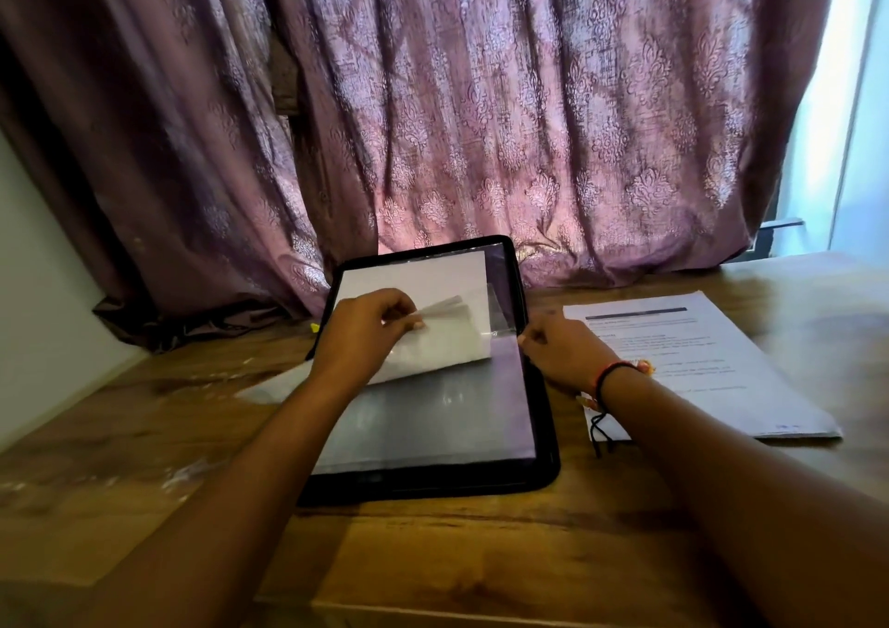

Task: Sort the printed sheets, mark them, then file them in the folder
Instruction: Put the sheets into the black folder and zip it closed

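Black, soft-rimmed and round-cornered, the folder (546,454) lies open and flat near the middle of a wood-grain table (481,555). Its far edge meets a mauve damask curtain (529,98) that hangs in heavy folds. A glossy plastic sleeve (433,416) covers the near half of the folder and mirrors the curtain's colour. A plain white page (413,276) lies flat in the far half. Over the folder's middle, the white sheets (447,348) are bowed upward, their edges fanned apart. The left hand (365,329) has its fingers curled, and thumb and fingertips pinch the raised edge of these sheets. The right hand (558,353) sits at the folder's right rim with curled fingers, beside a lifted strip of clear plastic; whether it grips that plastic cannot be told. Red and black thread bands (606,380) circle the right wrist. To the right, apart from the folder, a printed stack (712,377) lies flat, partly under the right wrist, its dark header bar visible and its text too blurred to read. A small yellow object (315,327) shows beside the folder's left rim and is mostly hidden.
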